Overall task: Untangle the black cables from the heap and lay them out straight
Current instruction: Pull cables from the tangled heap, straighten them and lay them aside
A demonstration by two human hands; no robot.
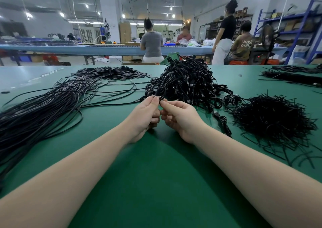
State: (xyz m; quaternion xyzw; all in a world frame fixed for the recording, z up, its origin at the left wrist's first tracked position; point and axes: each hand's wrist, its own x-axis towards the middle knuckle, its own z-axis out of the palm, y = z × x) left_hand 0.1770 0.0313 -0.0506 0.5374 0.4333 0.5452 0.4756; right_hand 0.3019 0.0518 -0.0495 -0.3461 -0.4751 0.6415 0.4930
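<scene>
Hands meet over the green bench (156, 175), both pinched onto one small coiled cable (160, 92) lifted just in front of the heap (188, 83). Left hand (145, 115) has its grip clamped on the loop's lower left, right hand (181, 119) nips it right beside that with thumb and forefinger. Hard to see what's tying the coil. Straightened cables (40, 109) fan out on the left, running off the frame edge. On the right sits a spiky pile of short ties (273, 116), and another coiled cable (223, 123) lies between it and the right wrist.
</scene>
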